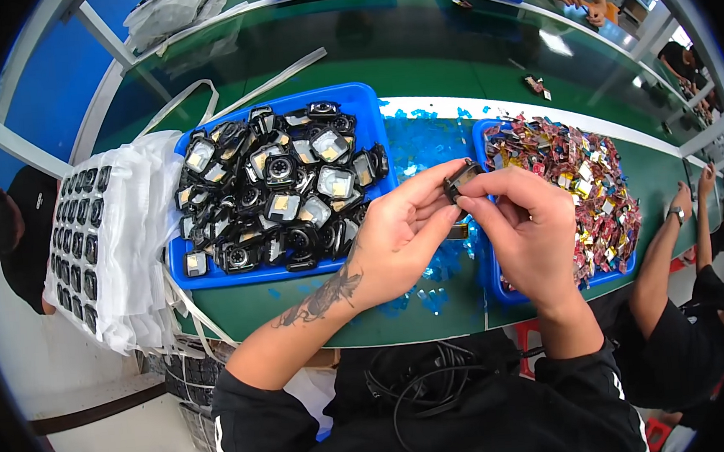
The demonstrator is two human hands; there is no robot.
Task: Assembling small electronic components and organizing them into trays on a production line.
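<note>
A small black smartwatch case (453, 188) sits between my two hands over the gap between two blue trays. The fingers and thumb of my left hand (404, 231) close around it from the left. On its right edge, my right hand (521, 219) pinches with thumb and forefinger; my fingers cover much of the case. To the left, a blue tray (377, 111) bears a heap of black watch cases (278, 171), some showing pale square insides. Close by my right hand, another blue tray (514, 297) holds many small red, yellow and white electronic parts (608, 209).
Blue film scraps (428, 150) litter the green table (310, 78) between the trays. Stacked white foam trays (128, 242) with black pieces stand at far left. A white strap (276, 79) lies behind the left tray. Co-workers' arms (658, 256) show at right; another person works across the table.
</note>
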